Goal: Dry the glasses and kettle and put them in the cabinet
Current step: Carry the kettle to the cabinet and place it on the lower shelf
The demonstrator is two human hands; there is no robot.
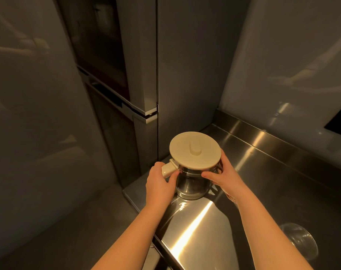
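Standing upright at the far left corner of the steel counter (pixel 249 172), the kettle (pixel 193 184) shows a shiny metal body capped by a round cream lid (pixel 195 151) with a small knob in its middle. Its cream handle (pixel 168 169) juts out to the left, and the left hand (pixel 160 184) grips that handle, fingers wrapped round it and thumb lying underneath against the metal. The right hand (pixel 222 174) holds the kettle's right side, fingers curled round the far wall just under the lid's rim and thumb pressed on the near wall. Both forearms reach in from the bottom edge. Near the lower right, well apart from the kettle, a clear glass (pixel 300 238) sits on the counter. Tall grey cabinet doors (pixel 185 75) rise just behind the kettle, with a dark built-in oven (pixel 99 55) set in the units to the left
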